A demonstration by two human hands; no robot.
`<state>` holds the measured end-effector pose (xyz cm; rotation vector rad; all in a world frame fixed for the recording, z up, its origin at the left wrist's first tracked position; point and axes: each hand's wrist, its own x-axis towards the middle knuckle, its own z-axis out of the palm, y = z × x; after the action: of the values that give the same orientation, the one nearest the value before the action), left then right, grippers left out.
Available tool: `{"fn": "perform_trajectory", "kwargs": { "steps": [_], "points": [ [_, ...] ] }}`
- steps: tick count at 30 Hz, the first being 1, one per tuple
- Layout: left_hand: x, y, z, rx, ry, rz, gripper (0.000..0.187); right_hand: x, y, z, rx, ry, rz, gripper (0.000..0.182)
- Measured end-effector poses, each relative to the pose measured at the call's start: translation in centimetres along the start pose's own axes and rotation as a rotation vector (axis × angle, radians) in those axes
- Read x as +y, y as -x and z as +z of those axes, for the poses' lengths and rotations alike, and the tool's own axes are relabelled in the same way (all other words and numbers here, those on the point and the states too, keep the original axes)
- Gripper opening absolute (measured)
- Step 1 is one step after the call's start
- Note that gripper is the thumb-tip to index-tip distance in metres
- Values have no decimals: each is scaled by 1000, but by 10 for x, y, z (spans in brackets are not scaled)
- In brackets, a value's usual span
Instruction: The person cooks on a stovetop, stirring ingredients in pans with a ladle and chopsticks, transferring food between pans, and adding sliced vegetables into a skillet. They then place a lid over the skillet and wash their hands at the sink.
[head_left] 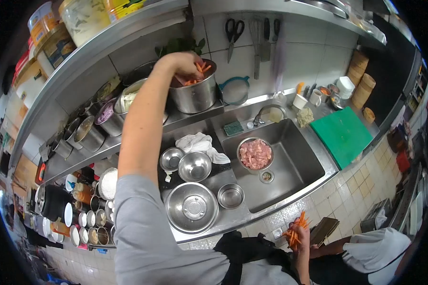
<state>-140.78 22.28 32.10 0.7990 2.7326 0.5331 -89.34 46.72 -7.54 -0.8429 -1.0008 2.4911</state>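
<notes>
My left hand [189, 65] reaches into a tall steel pot [195, 96] on the shelf behind the counter, its fingers closed around orange carrot strips [204, 67]. More strips show at the pot's rim; the inside is mostly hidden by my hand. Low on the right, in front of the sink, my right hand [303, 236] is closed around a bunch of carrot strips [295, 233] that stick out between the fingers. A bowl of pink raw meat pieces [255, 154] stands in the sink [295, 164], apart from both hands.
Steel bowls [195, 166] and a perforated steel bowl [172, 213] sit left of the sink by a white cloth [195, 142]. A green cutting board [342, 137] lies to its right. Several filled pots [90, 134] line the shelf. Another person [378, 251] is close at right.
</notes>
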Motion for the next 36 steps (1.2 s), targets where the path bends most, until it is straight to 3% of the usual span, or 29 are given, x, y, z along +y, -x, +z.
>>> {"fn": "perform_trajectory", "kwargs": {
  "steps": [4, 9, 11, 15, 18, 21, 23, 28, 32, 34, 36],
  "points": [
    [-12, 1, -22, 29, 121, 62, 50, -4, -4, -1, -36, -65, -32, 25],
    [1, 28, -30, 224, 268, -34, 38, -7, -5, 11, 18, -137, 9, 27],
    [-6, 25, -34, 292, 481, 44, 24, -10, -5, 15, -6, -162, 32, 27],
    [43, 74, -23, 215, 576, 234, 30, -8, -17, 17, -69, -175, 57, 30],
    [89, 93, 35, -54, 576, 395, 34, -9, -23, 29, -65, -105, 49, 28],
    [138, 117, 144, -264, 683, 417, 31, -27, -7, 53, -125, -55, 29, 28],
    [168, 133, 204, -516, 656, 429, 24, -29, -5, 47, -213, -123, 35, 26],
    [193, 143, 338, -808, 662, 413, 22, -34, 13, 40, -122, -164, 8, 32],
    [194, 152, 412, -752, 704, 434, 22, -31, 22, 17, -108, -186, -16, 47],
    [198, 162, 426, -441, 527, 564, 21, -33, 24, 11, -110, -234, -7, 45],
    [205, 183, 431, -392, 477, 572, 20, -25, 20, -2, -108, -264, -14, 44]
  ]
}}
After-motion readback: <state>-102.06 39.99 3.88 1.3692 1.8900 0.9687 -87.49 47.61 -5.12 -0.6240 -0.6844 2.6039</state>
